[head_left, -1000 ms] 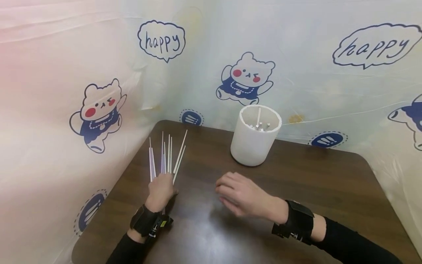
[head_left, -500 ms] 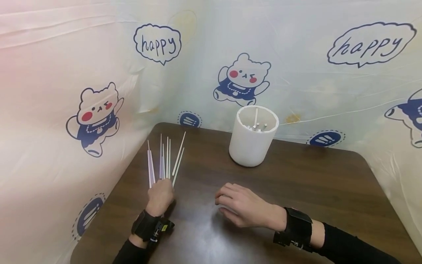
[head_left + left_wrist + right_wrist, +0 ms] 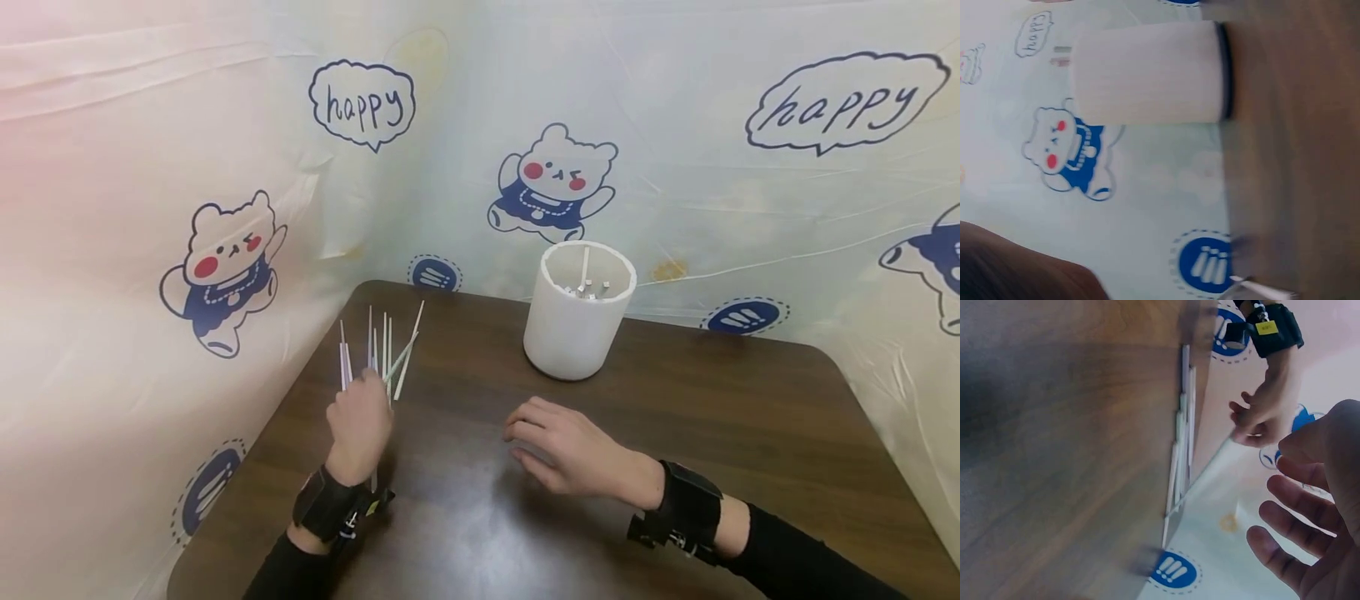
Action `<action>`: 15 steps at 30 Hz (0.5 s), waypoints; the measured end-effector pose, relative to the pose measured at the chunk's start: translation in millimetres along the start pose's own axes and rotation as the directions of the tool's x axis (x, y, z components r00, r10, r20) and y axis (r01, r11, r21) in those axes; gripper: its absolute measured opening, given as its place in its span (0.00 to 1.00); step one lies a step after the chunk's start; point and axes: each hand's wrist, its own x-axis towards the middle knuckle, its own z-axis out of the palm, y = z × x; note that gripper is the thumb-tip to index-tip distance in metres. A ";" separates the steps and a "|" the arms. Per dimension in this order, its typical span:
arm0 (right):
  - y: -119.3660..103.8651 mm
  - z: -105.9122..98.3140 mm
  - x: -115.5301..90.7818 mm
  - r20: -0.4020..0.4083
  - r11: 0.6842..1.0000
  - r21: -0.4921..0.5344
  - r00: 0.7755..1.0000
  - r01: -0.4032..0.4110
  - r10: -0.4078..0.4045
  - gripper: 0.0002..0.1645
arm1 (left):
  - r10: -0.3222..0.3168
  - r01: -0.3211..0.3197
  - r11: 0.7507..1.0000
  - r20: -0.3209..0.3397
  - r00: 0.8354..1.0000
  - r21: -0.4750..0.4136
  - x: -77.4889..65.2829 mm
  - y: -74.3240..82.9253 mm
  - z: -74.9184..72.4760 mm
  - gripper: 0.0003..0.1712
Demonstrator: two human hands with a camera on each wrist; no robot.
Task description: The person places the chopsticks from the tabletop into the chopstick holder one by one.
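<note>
My left hand point(image 3: 360, 427) is raised over the left side of the table and pinches one end of a pale green chopstick point(image 3: 1209, 464). That chopstick slopes down from the fingers, and its far part crosses over other pastel chopsticks point(image 3: 344, 365) lying side by side on the table. In the right wrist view the left hand point(image 3: 1266, 412) shows thumb and fingertips together at the stick's end. My right hand point(image 3: 573, 448) hovers over the middle of the table, fingers loosely bent and apart, holding nothing. The left wrist view shows only a dark part of the left hand point(image 3: 1022, 269).
A white cylindrical holder point(image 3: 573, 337) stands at the back of the brown table point(image 3: 720, 400); several silvery square-ended pieces point(image 3: 589, 287) show inside it. A patterned curtain point(image 3: 450, 167) hangs close behind and along the left side.
My left hand has shifted slightly away from me and lifted; the green chopstick now slants across its neighbour instead of lying beside it. The right hand has moved only slightly.
</note>
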 end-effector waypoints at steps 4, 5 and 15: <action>5.1 -8.7 3.0 -0.048 0.998 -0.030 0.998 -0.047 0.046 0.13 | 0.065 -0.084 0.992 -0.191 0.980 -0.090 11.7 8.6 -13.4 0.09; 6.1 -10.7 3.4 -0.063 0.997 -0.036 0.996 -0.064 0.061 0.14 | 0.082 -0.111 0.987 -0.234 0.969 -0.113 14.2 11.3 -16.5 0.09; 7.9 -18.0 8.9 -0.157 0.972 -0.005 0.960 -0.236 0.233 0.29 | 0.231 -0.493 0.816 -0.610 0.758 -0.303 5.7 51.7 -57.5 0.12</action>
